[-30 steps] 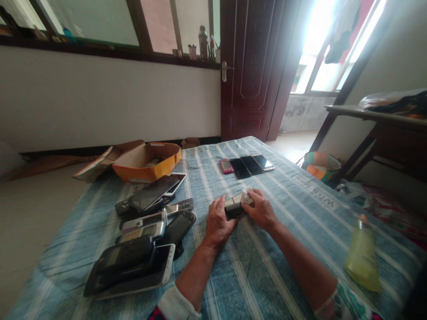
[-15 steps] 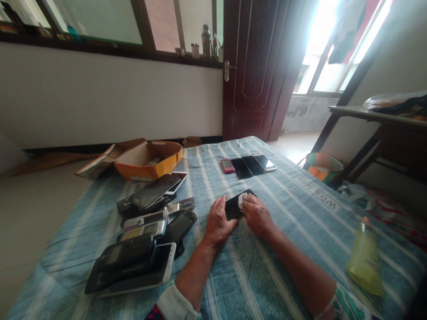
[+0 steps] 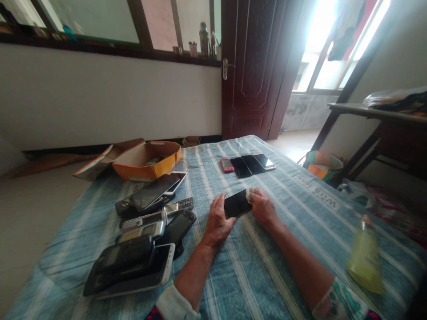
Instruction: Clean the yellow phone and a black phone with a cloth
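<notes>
A black smartphone [image 3: 237, 204] lies on the striped blue bedspread [image 3: 230, 280] with its dark screen facing up. My left hand [image 3: 216, 220] grips its left end, thumb along the near edge and fingers on the far side. At the phone's right end, my right hand [image 3: 264, 208] pinches a white cloth or tissue [image 3: 249, 194] pressed on the screen. Beyond the hands a pink phone [image 3: 227, 165] and several dark smartphones [image 3: 254, 165] are lined up side by side.
Several old phones [image 3: 143, 235] are piled on the left, near an open orange cardboard box [image 3: 147, 166]. A bottle of yellow liquid [image 3: 366, 258] is on the right. Past the bed are a dark red door [image 3: 250, 98] and a shelf [image 3: 376, 112].
My right hand has slid the white cloth rightward across the screen to the phone's right end, baring more of the screen. My left hand keeps its hold on the phone.
</notes>
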Tool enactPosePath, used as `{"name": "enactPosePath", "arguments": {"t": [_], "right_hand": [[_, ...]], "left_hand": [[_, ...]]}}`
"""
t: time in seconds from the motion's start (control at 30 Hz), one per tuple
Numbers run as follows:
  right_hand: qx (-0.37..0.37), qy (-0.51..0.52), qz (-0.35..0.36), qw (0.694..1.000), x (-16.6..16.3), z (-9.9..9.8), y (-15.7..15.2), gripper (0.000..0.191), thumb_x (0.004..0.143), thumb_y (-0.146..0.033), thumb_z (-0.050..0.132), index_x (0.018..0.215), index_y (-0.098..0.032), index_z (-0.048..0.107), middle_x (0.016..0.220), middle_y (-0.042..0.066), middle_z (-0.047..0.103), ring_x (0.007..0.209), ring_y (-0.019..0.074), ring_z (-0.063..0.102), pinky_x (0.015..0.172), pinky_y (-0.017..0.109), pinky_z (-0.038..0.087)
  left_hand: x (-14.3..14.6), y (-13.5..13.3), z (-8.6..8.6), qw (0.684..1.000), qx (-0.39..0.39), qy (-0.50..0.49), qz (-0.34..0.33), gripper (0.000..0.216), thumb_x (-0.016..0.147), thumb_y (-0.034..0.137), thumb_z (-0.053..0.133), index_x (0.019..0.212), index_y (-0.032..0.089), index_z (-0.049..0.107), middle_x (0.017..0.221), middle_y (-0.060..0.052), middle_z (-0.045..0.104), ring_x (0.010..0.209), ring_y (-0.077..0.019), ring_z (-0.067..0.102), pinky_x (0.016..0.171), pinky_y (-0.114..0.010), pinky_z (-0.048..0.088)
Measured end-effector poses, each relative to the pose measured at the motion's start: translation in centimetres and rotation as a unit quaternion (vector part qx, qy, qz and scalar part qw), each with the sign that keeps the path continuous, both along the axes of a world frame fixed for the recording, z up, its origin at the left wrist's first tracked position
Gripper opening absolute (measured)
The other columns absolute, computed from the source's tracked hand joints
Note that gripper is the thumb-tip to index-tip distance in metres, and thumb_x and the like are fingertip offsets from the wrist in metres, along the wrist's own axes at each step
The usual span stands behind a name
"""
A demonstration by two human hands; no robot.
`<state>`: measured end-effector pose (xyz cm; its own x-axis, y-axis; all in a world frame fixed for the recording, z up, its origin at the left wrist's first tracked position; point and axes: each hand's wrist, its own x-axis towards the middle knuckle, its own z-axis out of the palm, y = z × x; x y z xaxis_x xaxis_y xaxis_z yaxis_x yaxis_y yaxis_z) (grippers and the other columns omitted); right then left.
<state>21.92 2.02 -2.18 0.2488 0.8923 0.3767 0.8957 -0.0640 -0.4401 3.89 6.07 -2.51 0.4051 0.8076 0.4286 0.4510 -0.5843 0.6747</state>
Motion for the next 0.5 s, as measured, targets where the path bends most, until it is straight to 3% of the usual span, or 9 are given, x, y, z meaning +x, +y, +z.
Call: {"name": "enactPosePath", "arguments": {"t": [0.07, 0.3, 0.4, 0.5], "right_hand": [[0.007, -0.002, 0.01, 1.0, -0.6, -0.1, 0.0, 0.035, 0.088, -0.007, 0.04, 0.104, -0.021, 0.068, 0.123, 0.011, 0.061, 0.127, 0.0244, 0.046, 0.107, 0.039, 0.035], [0.023, 0.008, 0.165, 0.986, -4.4, 0.4, -0.5, 0.029, 0.091, -0.016, 0.046, 0.111, -0.022, 0.066, 0.127, 0.008, 0.06, 0.127, 0.0219, 0.046, 0.11, 0.038, 0.033], [0.009, 0.01, 0.153, 0.988, -3.4, 0.6, 0.0, 0.029, 0.091, -0.013, 0.043, 0.104, -0.022, 0.067, 0.125, 0.007, 0.061, 0.126, 0.0207, 0.047, 0.11, 0.039, 0.032], [-0.008, 0.002, 0.075, 0.997, -1.8, 0.6, 1.0, 0.03, 0.092, -0.011, 0.04, 0.101, -0.02, 0.067, 0.124, 0.01, 0.061, 0.128, 0.0233, 0.045, 0.109, 0.041, 0.032]], "left_hand": [[0.1, 0.1, 0.0, 1.0, -0.001, -0.002, -0.002, 0.079, 0.063, 0.011, 0.068, 0.136, 0.022, 0.039, 0.132, -0.011, 0.051, 0.118, -0.0283, 0.054, 0.095, -0.044, 0.051], [0.0, 0.2, 0.0, 1.0, 0.004, -0.015, -0.007, 0.071, 0.068, 0.011, 0.062, 0.135, 0.017, 0.04, 0.129, -0.013, 0.052, 0.118, -0.0281, 0.054, 0.095, -0.044, 0.051], [0.0, 0.2, 0.2, 1.0, -0.009, -0.015, -0.003, 0.074, 0.066, 0.012, 0.064, 0.135, 0.02, 0.039, 0.13, -0.012, 0.052, 0.117, -0.0277, 0.055, 0.095, -0.044, 0.051], [0.0, 0.1, 0.2, 1.0, -0.025, -0.014, 0.001, 0.077, 0.065, 0.012, 0.067, 0.136, 0.02, 0.039, 0.131, -0.012, 0.051, 0.119, -0.028, 0.054, 0.095, -0.044, 0.051]]}}
